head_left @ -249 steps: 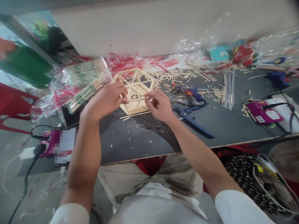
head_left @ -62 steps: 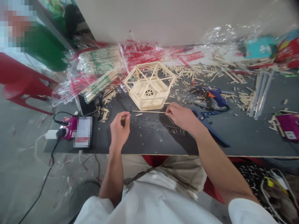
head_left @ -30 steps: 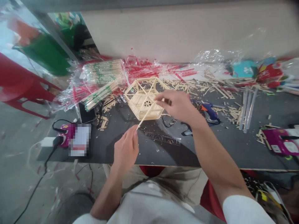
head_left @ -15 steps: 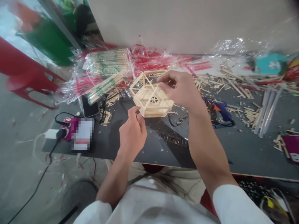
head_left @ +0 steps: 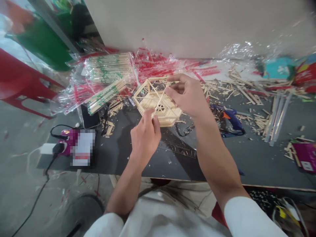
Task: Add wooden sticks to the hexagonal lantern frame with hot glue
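A hexagonal frame of thin wooden sticks (head_left: 151,100) stands on the dark table (head_left: 138,158). A long thin wooden stick (head_left: 160,102) lies slanted across the frame. My left hand (head_left: 145,136) pinches its lower end at the frame's near edge. My right hand (head_left: 187,95) pinches its upper end above the frame's right side. Both hands have their fingers closed on the stick.
Plastic-wrapped chopstick packs (head_left: 108,70) lie at the back left. A blue glue gun (head_left: 230,115) and clear glue sticks (head_left: 274,115) lie to the right among stick offcuts. A clear ruler (head_left: 176,148) lies under my arms. A purple power strip (head_left: 66,144) sits at the left edge.
The stick lay flat on the table two seconds ago; both hands lifted it and brought it over the hexagonal frame. My left hand moved up to the frame's near edge.
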Available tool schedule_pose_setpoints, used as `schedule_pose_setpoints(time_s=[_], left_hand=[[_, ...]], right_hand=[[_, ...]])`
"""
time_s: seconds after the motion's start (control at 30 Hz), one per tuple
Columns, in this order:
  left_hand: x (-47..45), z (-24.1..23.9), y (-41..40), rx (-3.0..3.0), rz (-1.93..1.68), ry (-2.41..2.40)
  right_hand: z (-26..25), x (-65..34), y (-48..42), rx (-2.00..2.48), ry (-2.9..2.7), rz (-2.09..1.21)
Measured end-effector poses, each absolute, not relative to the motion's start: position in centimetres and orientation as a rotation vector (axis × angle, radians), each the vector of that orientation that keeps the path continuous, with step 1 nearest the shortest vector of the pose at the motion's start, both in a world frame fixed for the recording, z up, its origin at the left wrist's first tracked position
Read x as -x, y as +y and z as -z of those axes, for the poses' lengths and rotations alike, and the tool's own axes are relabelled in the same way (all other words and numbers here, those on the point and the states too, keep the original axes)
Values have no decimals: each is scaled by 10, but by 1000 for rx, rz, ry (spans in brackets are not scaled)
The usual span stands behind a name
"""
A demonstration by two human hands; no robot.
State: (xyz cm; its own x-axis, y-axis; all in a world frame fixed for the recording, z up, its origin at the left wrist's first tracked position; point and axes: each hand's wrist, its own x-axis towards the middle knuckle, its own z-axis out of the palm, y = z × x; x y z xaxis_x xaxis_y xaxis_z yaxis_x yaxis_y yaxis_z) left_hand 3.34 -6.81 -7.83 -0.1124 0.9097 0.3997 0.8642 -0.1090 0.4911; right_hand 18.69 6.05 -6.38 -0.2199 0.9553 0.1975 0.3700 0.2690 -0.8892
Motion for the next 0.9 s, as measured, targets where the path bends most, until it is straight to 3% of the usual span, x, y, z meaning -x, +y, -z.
schedule_pose_setpoints(time_s=[0.2, 0.7, 0.9], left_hand=[[-19, 82, -85, -2101, -1107, 1902], [-8, 105, -87, -1925, -1423, 1841], [-14, 114, -82, -1819, -1415, 1886]], right_hand=[[67, -189, 66, 1193, -1593, -981], [108, -212, 118, 1228, -1604, -590], [111, -210, 114, 1256, -1536, -656]])
